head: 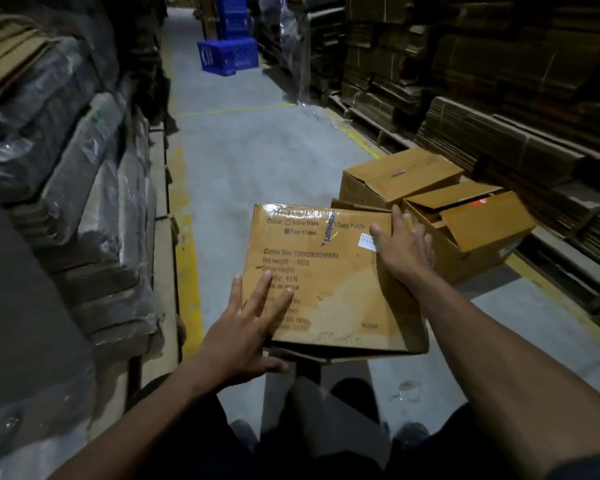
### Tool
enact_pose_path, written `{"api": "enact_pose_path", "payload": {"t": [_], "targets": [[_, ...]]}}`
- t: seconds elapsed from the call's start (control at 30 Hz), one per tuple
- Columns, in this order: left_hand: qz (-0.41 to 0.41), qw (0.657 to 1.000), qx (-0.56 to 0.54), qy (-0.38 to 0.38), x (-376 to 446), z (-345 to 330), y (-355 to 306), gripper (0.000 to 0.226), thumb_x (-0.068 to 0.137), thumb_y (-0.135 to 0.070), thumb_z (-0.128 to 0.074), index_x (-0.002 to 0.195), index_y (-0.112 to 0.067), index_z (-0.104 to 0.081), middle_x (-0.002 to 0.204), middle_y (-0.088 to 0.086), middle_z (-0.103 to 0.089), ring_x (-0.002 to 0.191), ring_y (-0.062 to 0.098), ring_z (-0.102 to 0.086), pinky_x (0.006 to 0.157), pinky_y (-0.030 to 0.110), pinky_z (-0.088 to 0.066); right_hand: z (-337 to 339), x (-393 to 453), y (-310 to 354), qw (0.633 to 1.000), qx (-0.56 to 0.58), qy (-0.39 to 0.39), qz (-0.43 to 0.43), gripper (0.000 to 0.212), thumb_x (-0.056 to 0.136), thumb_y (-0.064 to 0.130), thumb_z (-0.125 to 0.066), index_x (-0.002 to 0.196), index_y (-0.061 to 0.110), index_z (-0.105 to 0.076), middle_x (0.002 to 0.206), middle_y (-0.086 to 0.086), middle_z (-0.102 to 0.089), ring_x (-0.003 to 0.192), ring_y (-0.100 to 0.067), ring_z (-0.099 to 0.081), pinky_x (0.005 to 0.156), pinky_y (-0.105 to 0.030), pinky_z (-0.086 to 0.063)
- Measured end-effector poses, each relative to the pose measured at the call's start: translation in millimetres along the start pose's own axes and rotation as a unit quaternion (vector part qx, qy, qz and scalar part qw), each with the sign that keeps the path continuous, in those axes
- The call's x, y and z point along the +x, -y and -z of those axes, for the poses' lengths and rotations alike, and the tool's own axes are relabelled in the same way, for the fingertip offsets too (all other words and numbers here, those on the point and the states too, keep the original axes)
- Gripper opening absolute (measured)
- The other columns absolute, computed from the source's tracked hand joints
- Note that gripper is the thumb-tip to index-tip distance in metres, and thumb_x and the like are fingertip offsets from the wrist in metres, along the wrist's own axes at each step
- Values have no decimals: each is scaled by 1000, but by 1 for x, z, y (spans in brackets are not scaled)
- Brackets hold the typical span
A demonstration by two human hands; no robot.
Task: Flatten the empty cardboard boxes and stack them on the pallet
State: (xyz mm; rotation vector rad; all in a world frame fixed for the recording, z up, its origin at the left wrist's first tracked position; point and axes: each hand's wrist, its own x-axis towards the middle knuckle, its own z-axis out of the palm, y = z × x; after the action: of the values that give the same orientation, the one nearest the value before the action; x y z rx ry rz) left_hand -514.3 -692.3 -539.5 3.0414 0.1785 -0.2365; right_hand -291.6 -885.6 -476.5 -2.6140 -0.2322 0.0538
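A brown cardboard box (329, 282) with printed text and clear tape is held in front of me above the grey floor, its printed face up. My left hand (243, 327) grips its near left corner, fingers spread on top and thumb underneath. My right hand (404, 247) lies over the far right edge with straight fingers pressing on the top face. Two more boxes stand on the floor to the right: a closed one (395, 178) and an open-flapped one (471, 230).
Stacks of flattened cardboard (499, 109) on pallets line the right side. Plastic-wrapped bundles (66, 174) line the left. Blue crates (227, 55) stand far down the aisle. Yellow lines (187, 258) mark the aisle's edges.
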Motion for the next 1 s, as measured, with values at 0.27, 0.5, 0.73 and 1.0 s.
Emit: {"api": "enact_pose_path", "payload": {"t": [0.27, 0.5, 0.73, 1.0], "targets": [[43, 996, -47, -60, 26, 11, -10, 102, 85, -54, -66, 155, -43, 6, 163, -6, 24, 146, 42, 5, 111, 52, -37, -16, -73, -45, 995, -37, 45, 77, 74, 96, 66, -42, 158, 39, -13, 167, 4, 14, 149, -34, -14, 113, -55, -33], [59, 989, -105, -86, 39, 11, -8, 98, 82, -55, -71, 155, -45, -7, 165, -11, 16, 140, 38, -19, 104, 49, -44, -25, -105, -78, 983, -90, 83, 137, 100, 79, 73, -62, 158, 43, -8, 165, 7, 24, 152, -30, 8, 116, -56, -28], [65, 975, -139, -163, 33, 1, -9, 88, 82, -49, -75, 155, -37, -26, 166, -7, -9, 138, 36, -31, 103, 49, -46, -49, -108, -81, 987, 2, -62, 145, 72, 83, 26, -81, 147, 29, -49, 165, -4, -22, 145, -35, -23, 104, -57, -44], [58, 938, -213, -268, 30, 60, -10, 74, 74, -48, -82, 136, -16, -60, 145, 3, -54, 129, 23, -53, 109, 41, -41, -16, -91, -52, 971, 125, -133, 157, 48, 84, 23, -79, 130, 18, -66, 145, -8, -49, 135, -35, -36, 104, -56, -42]]}}
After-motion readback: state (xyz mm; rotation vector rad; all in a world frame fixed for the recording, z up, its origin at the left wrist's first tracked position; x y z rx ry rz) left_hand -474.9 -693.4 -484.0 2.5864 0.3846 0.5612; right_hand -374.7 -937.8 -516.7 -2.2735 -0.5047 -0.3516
